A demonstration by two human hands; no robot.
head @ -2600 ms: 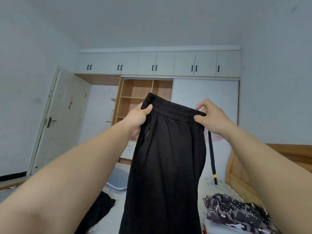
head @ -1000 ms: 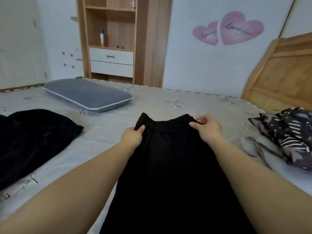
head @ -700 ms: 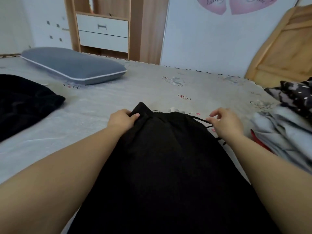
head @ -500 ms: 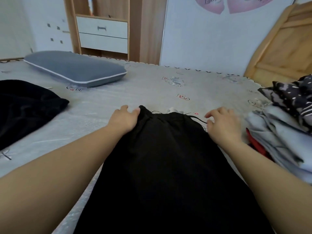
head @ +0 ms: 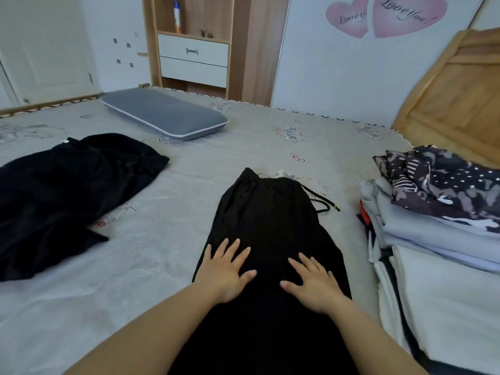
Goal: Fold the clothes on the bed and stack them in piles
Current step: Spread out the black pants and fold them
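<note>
Trousers (head: 270, 226), black, lay flat along the bed (head: 167, 239), waistband at the far end, drawstring (head: 323, 204) trailing right. Left hand (head: 224, 272) and right hand (head: 313, 282) pressed on them, fingers spread. Folded pile (head: 438, 239) stood at right; another black garment (head: 67, 190) lay left, near a grey pillow (head: 165, 115).

Lying along middle of bed (head: 167, 239): trousers (head: 270, 217), both hands flat upon them, left hand (head: 226, 272) beside right hand (head: 315, 282). At left, another garment (head: 67, 190). At right, pile of clothes (head: 438, 226). Behind, near far edge, pillow (head: 165, 115).
</note>
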